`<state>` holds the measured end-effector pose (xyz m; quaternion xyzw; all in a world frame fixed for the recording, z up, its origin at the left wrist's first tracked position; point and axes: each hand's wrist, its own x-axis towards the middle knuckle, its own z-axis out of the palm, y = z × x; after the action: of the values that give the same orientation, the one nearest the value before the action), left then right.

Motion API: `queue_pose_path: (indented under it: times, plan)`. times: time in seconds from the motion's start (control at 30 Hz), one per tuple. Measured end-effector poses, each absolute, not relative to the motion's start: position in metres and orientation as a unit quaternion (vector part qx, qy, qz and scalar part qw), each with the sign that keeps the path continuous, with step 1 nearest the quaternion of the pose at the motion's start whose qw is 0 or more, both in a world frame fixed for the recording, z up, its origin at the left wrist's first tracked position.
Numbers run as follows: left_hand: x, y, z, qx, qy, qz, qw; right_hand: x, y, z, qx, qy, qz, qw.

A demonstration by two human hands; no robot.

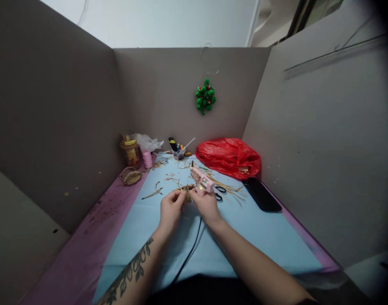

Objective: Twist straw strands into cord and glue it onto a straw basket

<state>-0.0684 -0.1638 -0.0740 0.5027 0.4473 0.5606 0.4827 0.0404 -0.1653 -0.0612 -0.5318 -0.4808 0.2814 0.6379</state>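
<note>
My left hand (171,208) pinches a small brown straw bundle (188,192) over the light blue mat (263,237). My right hand (207,203) grips a pink glue gun (201,179), its nozzle pointing down at the bundle. The gun's black cord (190,252) runs back toward me between my forearms. Both hands meet at the bundle, near the middle of the mat.
Loose straw strands (230,188) and black-handled scissors (219,192) lie just beyond my hands. A black phone (261,194) and red plastic bag (228,156) sit at right. A jar (130,153), pink spool (147,159) and pen cup (177,150) stand at the back. Grey cardboard walls (54,127) enclose the table.
</note>
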Motion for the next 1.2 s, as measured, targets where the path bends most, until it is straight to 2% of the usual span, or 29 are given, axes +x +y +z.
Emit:
queue_pose_path:
  times: [0.37,0.77,1.2]
  plan:
    - [-0.0716,-0.1651,-0.0732,0.542,0.432,0.555,0.461,0.0425,-0.1691,-0.0534,-0.508,-0.485,0.331,0.630]
    - [-0.0721,-0.1683,-0.0721,0.549,0.425,0.552,0.462,0.0415,-0.1686,-0.0579,-0.526,-0.494,0.282,0.633]
    - [-0.0715,-0.1689,-0.0709,0.559,0.425,0.547,0.456,0.0407,-0.1717,-0.0554,-0.506,-0.504,0.292,0.636]
